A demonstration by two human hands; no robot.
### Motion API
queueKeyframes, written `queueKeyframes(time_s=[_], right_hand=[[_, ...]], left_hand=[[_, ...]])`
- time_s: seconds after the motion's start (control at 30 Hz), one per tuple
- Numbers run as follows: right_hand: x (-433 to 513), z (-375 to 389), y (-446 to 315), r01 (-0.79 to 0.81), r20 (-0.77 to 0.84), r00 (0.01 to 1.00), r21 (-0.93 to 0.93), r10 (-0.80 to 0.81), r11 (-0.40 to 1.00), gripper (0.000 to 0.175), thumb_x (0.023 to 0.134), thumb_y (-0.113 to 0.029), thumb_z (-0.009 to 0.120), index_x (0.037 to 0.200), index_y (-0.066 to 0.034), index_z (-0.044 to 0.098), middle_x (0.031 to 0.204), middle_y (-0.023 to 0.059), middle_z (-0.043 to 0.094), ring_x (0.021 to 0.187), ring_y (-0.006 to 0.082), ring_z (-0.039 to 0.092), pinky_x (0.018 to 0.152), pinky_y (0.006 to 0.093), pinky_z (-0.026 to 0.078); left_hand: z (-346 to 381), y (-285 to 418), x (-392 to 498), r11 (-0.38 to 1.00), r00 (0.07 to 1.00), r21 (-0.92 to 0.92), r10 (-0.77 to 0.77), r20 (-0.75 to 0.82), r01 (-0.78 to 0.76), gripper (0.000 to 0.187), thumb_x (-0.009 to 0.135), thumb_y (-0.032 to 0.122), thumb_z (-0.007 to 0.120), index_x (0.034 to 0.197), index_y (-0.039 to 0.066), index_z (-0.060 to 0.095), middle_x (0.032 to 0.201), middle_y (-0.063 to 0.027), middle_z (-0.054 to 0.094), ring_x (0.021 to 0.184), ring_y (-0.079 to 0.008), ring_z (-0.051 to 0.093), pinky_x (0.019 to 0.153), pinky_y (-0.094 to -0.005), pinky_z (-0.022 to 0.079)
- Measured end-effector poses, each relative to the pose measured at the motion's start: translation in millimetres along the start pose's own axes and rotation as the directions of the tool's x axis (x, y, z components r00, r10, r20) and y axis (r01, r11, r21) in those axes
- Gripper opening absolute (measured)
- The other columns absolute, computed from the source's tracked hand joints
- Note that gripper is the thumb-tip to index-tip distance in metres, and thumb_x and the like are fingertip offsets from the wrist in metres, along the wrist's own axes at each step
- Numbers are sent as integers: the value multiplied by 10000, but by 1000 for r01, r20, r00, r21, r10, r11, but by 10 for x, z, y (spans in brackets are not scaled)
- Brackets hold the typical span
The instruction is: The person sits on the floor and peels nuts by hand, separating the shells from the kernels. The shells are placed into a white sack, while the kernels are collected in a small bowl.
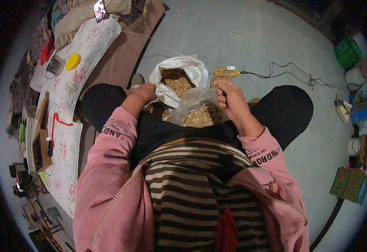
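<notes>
Between my knees stands a white woven sack [158, 75], its mouth spread around what look like unshelled peanuts [178, 86]. My left hand [144, 92] is curled at the sack's left rim; whether it grips the rim is hidden. A clear plastic bag [188, 100] with pale pieces, apparently peanut shells [200, 117], lies nearer my lap. My right hand [229, 96] is at that bag's upper right edge, fingers curled, what they hold unclear. Just beyond its fingertips are small reddish pieces [218, 80], perhaps shelled peanuts. A round, shiny container [157, 109] sits partly hidden below the sack.
A yellow power strip [227, 73] with black cables [278, 75] lies on the floor beyond my right hand. At left, a floral cover [86, 53] bears a yellow lid [73, 61], a clear container [56, 65] and a phone [100, 11]. Boxes [348, 186] stand far right.
</notes>
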State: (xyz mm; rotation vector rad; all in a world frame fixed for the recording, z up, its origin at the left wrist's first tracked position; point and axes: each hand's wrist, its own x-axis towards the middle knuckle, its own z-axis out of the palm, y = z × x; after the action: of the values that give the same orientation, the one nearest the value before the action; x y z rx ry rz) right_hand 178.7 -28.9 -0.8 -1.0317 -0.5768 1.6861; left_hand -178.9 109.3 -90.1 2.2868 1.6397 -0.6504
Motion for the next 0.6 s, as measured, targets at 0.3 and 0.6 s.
queueKeyframes(time_s=[0.3,0.6], right_hand=[[110,-97,29,-83,158,987,431,16,899,541,991,-469,514,1182,36,533,963,108,589,849,216,585,744,341,497],[48,-31,-57,-110,191,982,564,0,818,757,1014,-567,363,1329,117,443,1268,269,530,1211,387,523,1100,503,399]], left_hand=[[-429,369,-311,809,994,-586,-98,-51,50,312,842,305,676,1035,60,661,988,-120,680,891,-269,645,735,-385,511],[-752,1297,-680,-175,974,-979,183,-135,-103,173,951,131,549,1065,8,591,919,-68,627,752,-147,592,623,-266,467]])
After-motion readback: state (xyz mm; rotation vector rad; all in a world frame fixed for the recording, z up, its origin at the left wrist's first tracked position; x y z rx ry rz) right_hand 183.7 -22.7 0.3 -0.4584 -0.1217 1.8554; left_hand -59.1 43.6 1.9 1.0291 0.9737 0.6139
